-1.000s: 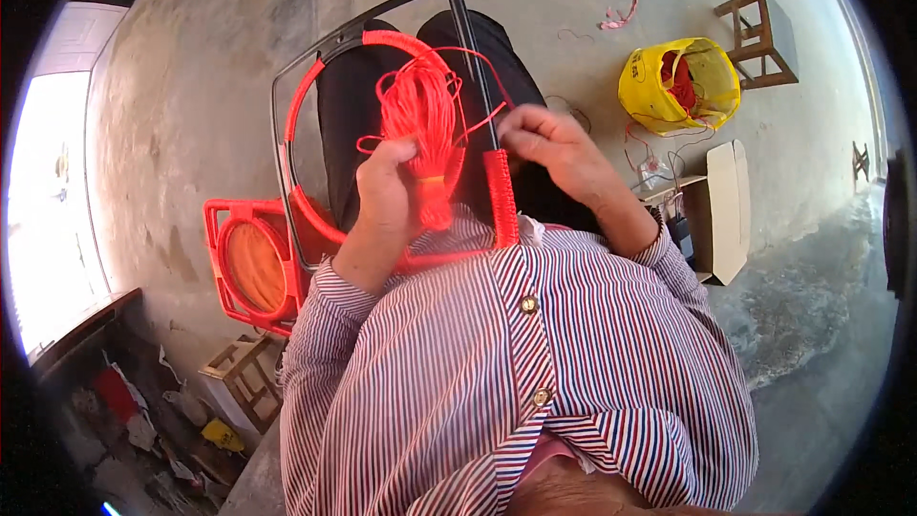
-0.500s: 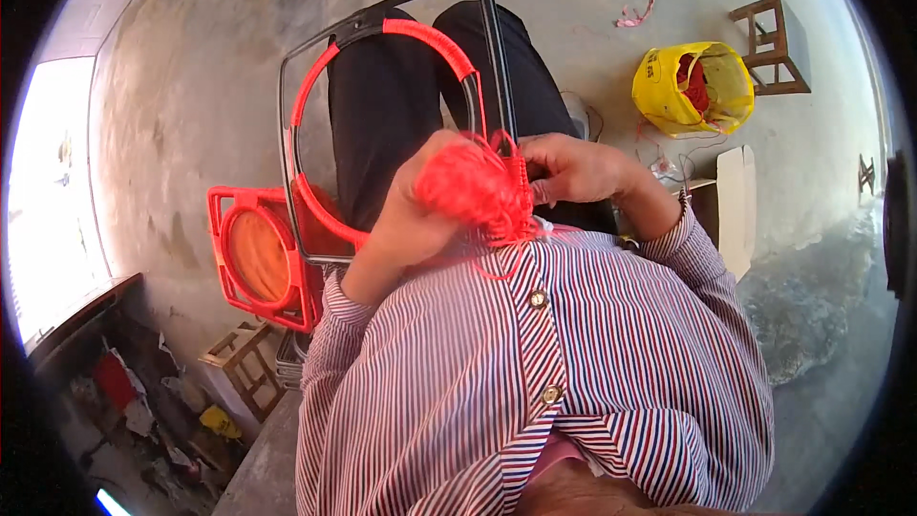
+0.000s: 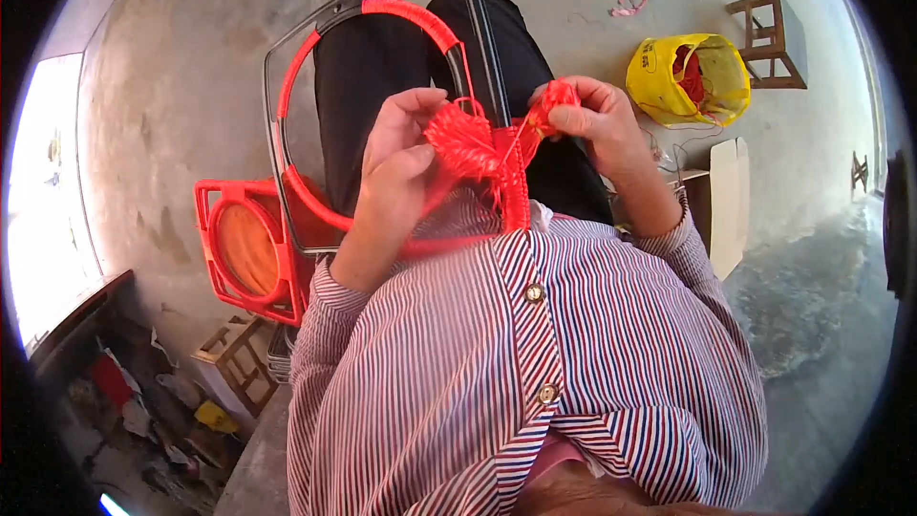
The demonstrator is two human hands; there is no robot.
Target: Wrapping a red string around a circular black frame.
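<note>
Across the side bar of a black metal frame (image 3: 492, 48) in my lap lies a bundle of glossy red cord (image 3: 463, 143). My left hand (image 3: 390, 172) has its curved thumb and fingers around the bundle's left edge, in a loose grip. On the other side of the bar, my right hand (image 3: 604, 124) pinches a tuft of the same cord between thumb and fingers. Red cord wraps the lower part of that bar closely. The round ring inside the frame (image 3: 411, 10) carries red-wrapped stretches with black ones between; a single strand runs down from it.
A red frame with a round orange-brown panel (image 3: 244, 248) stands at the left. On the right are a yellow bucket (image 3: 659, 96) with red cord inside, a wooden stool (image 3: 788, 43) and an open cardboard box (image 3: 729, 205). Another wooden stool (image 3: 239, 363) stands lower left.
The cord bundle, earlier blurred in my left hand, now lies across the bar. My right hand has moved up and holds one end. The frame has shifted slightly up and left in view.
</note>
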